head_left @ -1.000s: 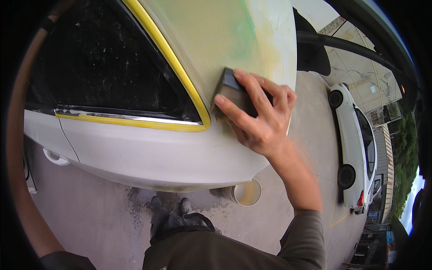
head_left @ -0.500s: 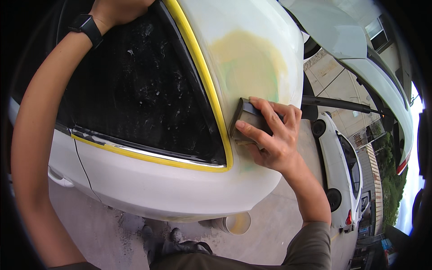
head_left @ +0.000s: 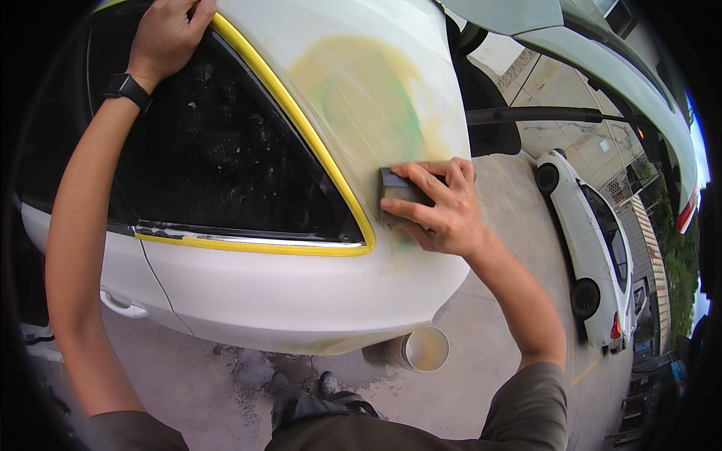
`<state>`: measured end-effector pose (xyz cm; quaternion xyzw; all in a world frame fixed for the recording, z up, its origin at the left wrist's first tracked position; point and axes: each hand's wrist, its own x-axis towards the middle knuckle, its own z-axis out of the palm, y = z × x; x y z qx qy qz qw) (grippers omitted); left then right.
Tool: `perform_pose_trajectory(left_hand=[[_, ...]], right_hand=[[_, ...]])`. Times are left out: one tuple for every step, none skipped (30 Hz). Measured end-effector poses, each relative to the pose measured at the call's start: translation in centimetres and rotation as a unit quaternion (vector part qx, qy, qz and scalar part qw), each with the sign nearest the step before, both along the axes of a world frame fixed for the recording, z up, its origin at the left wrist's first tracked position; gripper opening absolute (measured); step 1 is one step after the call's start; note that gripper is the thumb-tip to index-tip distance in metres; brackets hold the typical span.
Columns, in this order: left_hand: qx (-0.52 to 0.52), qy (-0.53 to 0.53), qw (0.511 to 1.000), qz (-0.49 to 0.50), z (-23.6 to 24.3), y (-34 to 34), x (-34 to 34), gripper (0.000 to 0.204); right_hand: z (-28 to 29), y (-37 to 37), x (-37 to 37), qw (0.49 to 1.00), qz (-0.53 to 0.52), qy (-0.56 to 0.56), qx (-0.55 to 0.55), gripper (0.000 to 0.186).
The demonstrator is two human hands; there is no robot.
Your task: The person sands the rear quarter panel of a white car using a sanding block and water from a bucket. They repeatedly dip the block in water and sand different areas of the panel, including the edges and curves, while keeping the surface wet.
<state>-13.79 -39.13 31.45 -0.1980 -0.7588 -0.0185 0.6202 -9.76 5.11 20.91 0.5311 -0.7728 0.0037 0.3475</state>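
My right hand (head_left: 444, 207) grips a dark grey sanding block (head_left: 395, 180), fingers spread over its top and side. The block rests on a white car's rear side panel (head_left: 301, 282), just right of the window's rear corner. Beyond it lies a sanded patch (head_left: 361, 94) of beige filler and green, with pale streaks across it. Yellow masking tape (head_left: 297, 124) borders the dark side window (head_left: 226, 150). At the top left, my left hand (head_left: 169, 37) leans on the roof edge above the window; its thumb is bent and the other fingers are mostly cut off by the frame.
A bucket (head_left: 426, 349) with a yellowish inside stands on the concrete below the rear corner. The raised tailgate (head_left: 602, 60) and a dark strut (head_left: 534, 115) are at the right. Another white car (head_left: 598, 255) is parked farther right.
The view has shifted, bringing more of my left hand into frame. The sanding block has moved along the panel, a little nearer the window's rear corner, still in my right hand.
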Motion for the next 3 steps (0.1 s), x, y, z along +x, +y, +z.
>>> perform_pose_trajectory(left_hand=[[0.003,-0.001,1.000,0.011,-0.1,0.4,0.1,0.041],[-0.002,-0.016,0.997,0.071,-0.2,0.9,0.1,0.049],[0.035,-0.075,0.985,0.152,-0.3,1.4,0.2,0.067]], right_hand=[[-1.8,2.5,1.7,1.000,0.008,0.009,-0.005,0.053],[-3.0,4.5,3.2,1.000,-0.009,-0.015,0.023,0.058],[-4.0,5.3,2.7,1.000,0.004,-0.014,0.011,0.058]])
